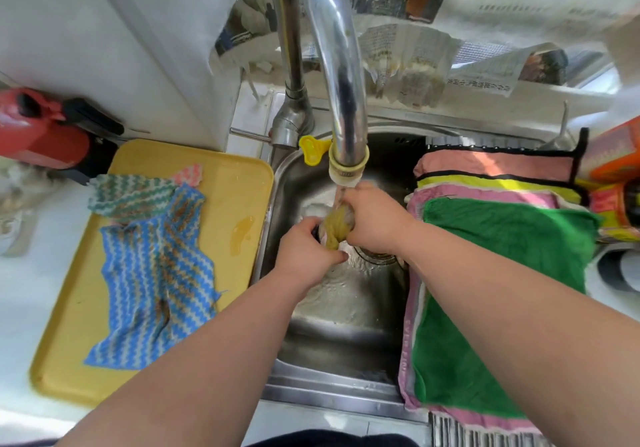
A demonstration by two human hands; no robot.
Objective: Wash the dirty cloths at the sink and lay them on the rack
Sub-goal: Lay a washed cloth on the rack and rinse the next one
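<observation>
Over the sink (332, 349), we clamp both hands on a yellowish cloth (336, 228) wrung into a short rope. Our left hand (306, 244) curls round its lower end and our right hand (372, 216) round its upper end. The rope's long axis runs steeply, top toward the tap spout (341, 100) pouring water right above the grip, bottom toward the drain (372, 256) just below. Room is tight: the sink's wall stands near, left of the grip. A green cloth (502, 256) over a pink cloth (414, 325) on the rack (446, 427) overhangs the rim beside our right forearm. Open basin lies on our side of the grip. Well left of it, a blue zigzag cloth (156, 284) and a green zigzag cloth (131, 197) lie on a yellow tray (239, 183).
</observation>
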